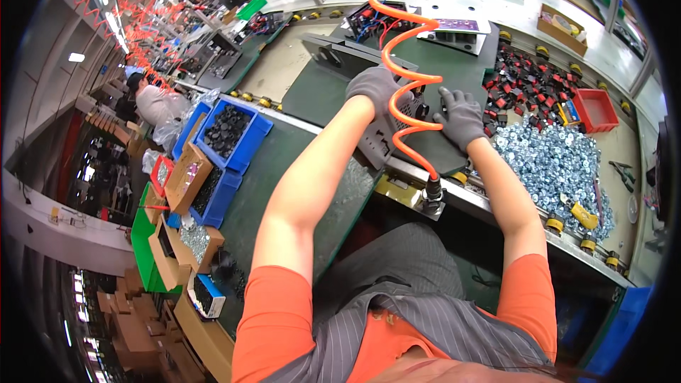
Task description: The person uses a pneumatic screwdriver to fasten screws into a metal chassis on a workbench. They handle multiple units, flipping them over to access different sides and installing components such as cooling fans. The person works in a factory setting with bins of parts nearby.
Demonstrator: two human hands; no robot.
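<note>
Under both gloved hands, left hand (pixel 376 89) and right hand (pixel 461 117), fingers (pixel 454 103) pressed flat, uncurled, on grey metal panel (pixel 376 145); orange coiled hose (pixel 408 85) between.

blue bins (pixel 245 143) – black parts, silver screws (pixel 553 163)

The desk (pixel 298 149) carries a green mat, a grey metal panel (pixel 376 138), a heap of silvery nuts (pixel 553 163), scattered red-and-black switches (pixel 528 89), a red tray (pixel 596 110) and blue bins (pixel 230 131) of black parts.
</note>
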